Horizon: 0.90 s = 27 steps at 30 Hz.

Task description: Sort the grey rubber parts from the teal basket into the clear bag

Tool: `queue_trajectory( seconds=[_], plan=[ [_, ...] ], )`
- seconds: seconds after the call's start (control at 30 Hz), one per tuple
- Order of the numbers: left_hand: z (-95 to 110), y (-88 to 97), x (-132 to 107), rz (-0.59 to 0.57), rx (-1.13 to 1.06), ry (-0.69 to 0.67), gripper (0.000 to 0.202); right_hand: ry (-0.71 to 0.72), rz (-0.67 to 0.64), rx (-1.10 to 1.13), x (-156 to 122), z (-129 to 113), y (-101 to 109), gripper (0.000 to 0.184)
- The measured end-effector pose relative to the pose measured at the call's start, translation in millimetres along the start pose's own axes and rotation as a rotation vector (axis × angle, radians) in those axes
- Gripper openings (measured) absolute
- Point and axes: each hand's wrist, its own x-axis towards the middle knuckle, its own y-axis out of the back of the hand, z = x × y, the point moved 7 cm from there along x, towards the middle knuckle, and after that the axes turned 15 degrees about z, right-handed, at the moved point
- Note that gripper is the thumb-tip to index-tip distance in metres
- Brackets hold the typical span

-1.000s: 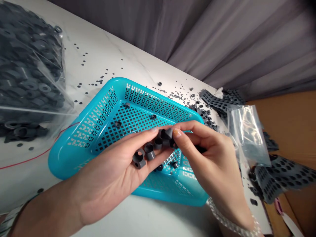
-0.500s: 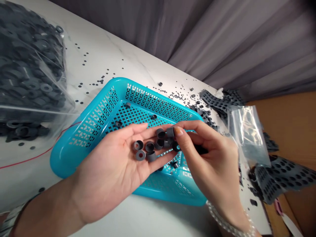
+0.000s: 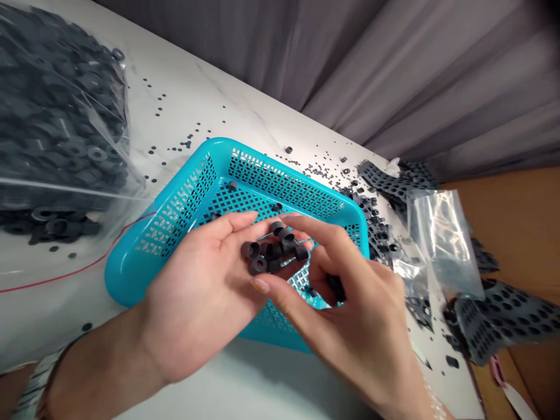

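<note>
My left hand (image 3: 205, 297) lies palm up over the blue plastic basket (image 3: 175, 221), its fingers cupped under several small grey rubber rings (image 3: 273, 248). My right hand (image 3: 350, 315) reaches in from the right. Its thumb touches the left palm just below the rings, and its fingers arch over them. Something dark sits under its curled fingers, too hidden to name. A few loose rings lie on the basket's floor.
A big clear bag full of grey rings (image 3: 52, 128) lies at the left on the white table (image 3: 245, 122). Perforated grey rubber sheets (image 3: 503, 315), a small clear bag (image 3: 441, 239) and scattered grey bits lie at the right. A grey curtain hangs behind.
My right hand has moved from pinching a ring at the left fingertips to reaching over the palm, thumb down on it. The rings have bunched closer together on my left fingers.
</note>
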Motion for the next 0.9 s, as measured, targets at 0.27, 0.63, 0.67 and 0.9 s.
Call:
queue_trajectory(
  seconds=[0.27, 0.63, 0.67, 0.9],
  plan=[
    [17.3, 3.2, 0.4, 0.054, -0.115, -0.155, 0.029, -0.476, -0.040, 0.349, 1.9, 36.9, -6.6, 0.019],
    [32.5, -14.4, -47.2, -0.048, 0.311, -0.764, 0.037, -1.575, 0.301, 1.604, -29.9, -0.8, -76.2, 0.025],
    [29.1, -12.8, -51.3, -0.043, 0.408, -0.816, 0.037, -1.607, 0.369, 1.659, -27.6, -6.3, -79.8, 0.026],
    [42.6, 10.2, -74.6, -0.008, 0.323, -1.071, 0.042, -1.668, 0.431, 1.960, -16.0, -47.4, -106.4, 0.027]
  ],
)
